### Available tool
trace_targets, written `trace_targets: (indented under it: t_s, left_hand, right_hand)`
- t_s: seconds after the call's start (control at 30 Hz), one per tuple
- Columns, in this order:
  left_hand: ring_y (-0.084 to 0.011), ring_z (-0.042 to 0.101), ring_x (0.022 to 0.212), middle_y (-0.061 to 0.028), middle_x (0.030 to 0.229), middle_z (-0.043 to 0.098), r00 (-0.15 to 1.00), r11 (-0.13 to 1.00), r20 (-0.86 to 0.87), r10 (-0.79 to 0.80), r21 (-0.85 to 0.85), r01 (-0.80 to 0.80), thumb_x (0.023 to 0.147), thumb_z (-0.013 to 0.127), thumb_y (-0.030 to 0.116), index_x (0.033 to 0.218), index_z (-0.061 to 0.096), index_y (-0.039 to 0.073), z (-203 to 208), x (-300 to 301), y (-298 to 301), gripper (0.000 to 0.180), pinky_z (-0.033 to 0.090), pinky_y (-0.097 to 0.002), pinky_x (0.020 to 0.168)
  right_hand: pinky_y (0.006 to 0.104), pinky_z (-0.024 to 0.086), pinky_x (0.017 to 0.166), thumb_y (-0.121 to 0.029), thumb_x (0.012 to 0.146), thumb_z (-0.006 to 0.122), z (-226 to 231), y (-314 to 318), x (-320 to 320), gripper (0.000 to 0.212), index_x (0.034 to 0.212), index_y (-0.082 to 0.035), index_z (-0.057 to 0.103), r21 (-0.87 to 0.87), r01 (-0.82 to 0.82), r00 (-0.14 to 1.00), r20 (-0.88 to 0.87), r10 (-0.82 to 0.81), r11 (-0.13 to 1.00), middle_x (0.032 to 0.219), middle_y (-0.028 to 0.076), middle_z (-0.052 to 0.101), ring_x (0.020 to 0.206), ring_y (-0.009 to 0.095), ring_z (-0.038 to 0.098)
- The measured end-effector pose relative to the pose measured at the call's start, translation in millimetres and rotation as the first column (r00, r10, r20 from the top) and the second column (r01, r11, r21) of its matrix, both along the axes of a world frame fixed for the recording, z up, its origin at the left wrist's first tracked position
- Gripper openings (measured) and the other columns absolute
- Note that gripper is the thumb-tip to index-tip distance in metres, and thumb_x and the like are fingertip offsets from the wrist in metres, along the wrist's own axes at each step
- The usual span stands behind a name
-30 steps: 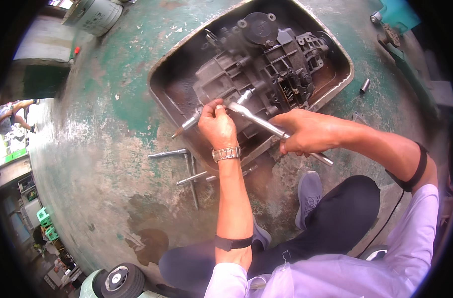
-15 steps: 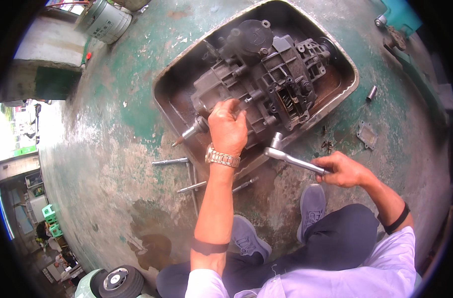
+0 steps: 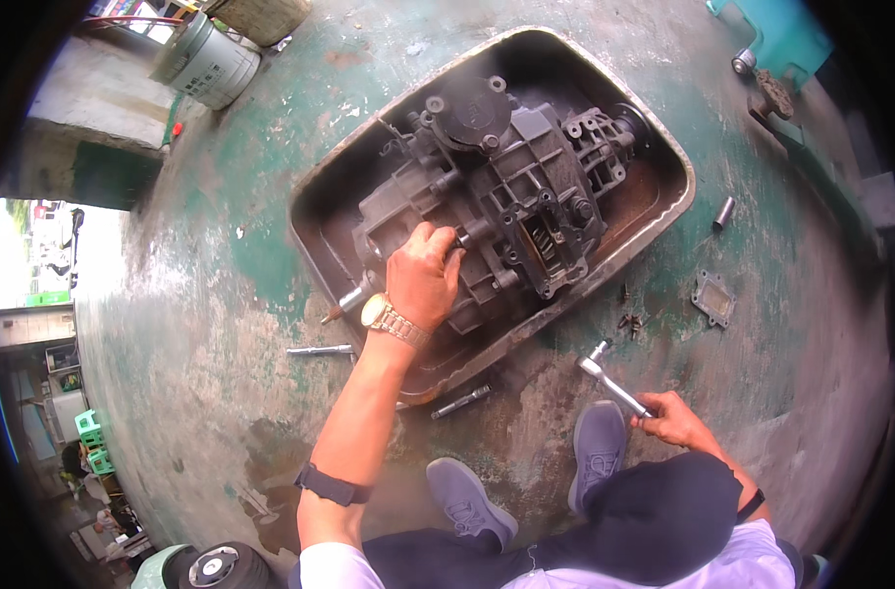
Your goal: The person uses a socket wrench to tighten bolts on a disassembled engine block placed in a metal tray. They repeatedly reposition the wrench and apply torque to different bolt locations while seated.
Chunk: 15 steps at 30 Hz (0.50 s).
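Observation:
A grey cast gearbox lies in a rusty metal tray on the green floor. My left hand, with a metal wristwatch, rests on the gearbox's near end, fingers curled around a bolt or fitting there. Just left of that hand the gearbox's shaft sticks out over the tray rim. My right hand is low by my right knee, closed on the handle of a ratchet wrench whose head points up and left, clear of the gearbox.
Long bolts and another one lie on the floor by the tray. A small cover plate, loose bolts and a socket sit to the right. A grey drum stands far left. My grey shoes are below.
My right hand pulled the ratchet wrench away from the gearbox, down toward my knee. My left hand stayed on the gearbox's near end, shifting its grip slightly.

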State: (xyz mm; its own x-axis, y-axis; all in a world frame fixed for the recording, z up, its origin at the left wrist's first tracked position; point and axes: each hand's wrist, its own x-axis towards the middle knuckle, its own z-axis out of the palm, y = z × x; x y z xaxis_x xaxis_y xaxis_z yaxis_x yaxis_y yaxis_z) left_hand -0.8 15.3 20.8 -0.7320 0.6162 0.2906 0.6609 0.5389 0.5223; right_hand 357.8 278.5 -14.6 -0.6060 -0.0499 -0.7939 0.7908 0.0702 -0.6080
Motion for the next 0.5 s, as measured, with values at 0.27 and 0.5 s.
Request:
trace_targets:
  t_s: [0.27,0.5]
  left_hand:
    - [-0.0375,0.061,0.069,-0.0160,0.082,0.056,0.996,0.997,-0.088,-0.033,-0.066,0.027,0.080,0.070,0.007,0.089,0.060,0.003,2.0,3.1,1.9,0.014,0.050,-0.0441,0.060]
    - [-0.0354,0.062,0.073,-0.0145,0.087,0.056,0.995,0.998,-0.083,-0.045,-0.053,0.041,0.076,0.074,0.005,0.099,0.057,0.002,2.8,7.1,-2.1,0.029,0.051,-0.0422,0.063]
  right_hand:
    - [0.0234,0.043,0.063,-0.006,0.084,0.062,-40.1,2.7,17.8,0.042,0.126,-0.001,0.061,-0.040,0.098,0.995,0.017,-0.098,0.994,0.091,-0.002,0.065,0.074,0.006,0.053]
    - [0.0306,0.049,0.083,-0.009,0.085,0.067,-77.4,-4.2,34.4,0.036,0.121,-0.003,0.064,0.132,0.151,0.988,0.011,-0.153,0.980,0.095,0.005,0.069,0.089,0.012,0.060]
